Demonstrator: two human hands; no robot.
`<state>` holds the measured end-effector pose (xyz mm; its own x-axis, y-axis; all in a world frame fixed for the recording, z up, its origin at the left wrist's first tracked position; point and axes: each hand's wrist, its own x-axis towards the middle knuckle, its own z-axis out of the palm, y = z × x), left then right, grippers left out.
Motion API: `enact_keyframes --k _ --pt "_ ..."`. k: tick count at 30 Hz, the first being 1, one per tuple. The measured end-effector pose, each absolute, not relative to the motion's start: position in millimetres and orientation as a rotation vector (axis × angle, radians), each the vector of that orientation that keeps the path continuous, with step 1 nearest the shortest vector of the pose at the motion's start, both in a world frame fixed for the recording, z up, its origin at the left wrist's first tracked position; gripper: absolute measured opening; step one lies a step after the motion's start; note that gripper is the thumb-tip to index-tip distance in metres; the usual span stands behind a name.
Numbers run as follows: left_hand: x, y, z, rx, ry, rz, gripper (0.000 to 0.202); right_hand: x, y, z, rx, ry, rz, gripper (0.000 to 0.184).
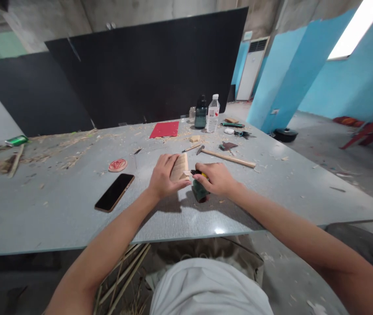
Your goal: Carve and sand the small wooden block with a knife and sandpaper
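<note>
Pinching wooden block (pixel 180 166) in left grip (pixel 164 177), knife (pixel 195 172) clenched in right grip (pixel 218 178)

Worn on your head, the camera faces forward and down across the table (pixel 68 223), with your shirt (pixel 209 288) close at bottom centre, your left hand (pixel 164 177) and right hand (pixel 218 178) mid-frame, and the blue wall (pixel 346 87) farther off, upper right.

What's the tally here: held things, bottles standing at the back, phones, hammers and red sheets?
Held things: 2 (wooden block, black-and-yellow tool)
Bottles: 2 (dark bottle, clear bottle)
Phone: 1
Hammer: 1
Red sheet: 1
Total: 7
</note>
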<state>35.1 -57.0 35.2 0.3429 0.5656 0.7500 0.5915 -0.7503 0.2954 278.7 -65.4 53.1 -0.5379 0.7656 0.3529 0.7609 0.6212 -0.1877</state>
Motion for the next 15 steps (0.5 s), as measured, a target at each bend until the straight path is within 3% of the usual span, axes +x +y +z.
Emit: enact_keyframes --k 7,15 --pt "63 -69 26 -3.059 -0.442 -1.129 0.103 334 -7 57 -1.656 -1.981 0.054 0.062" --pt "27 -46 27 -2.868 -0.945 -1.192 0.095 298 -34 41 -1.331 -2.180 0.210 0.052"
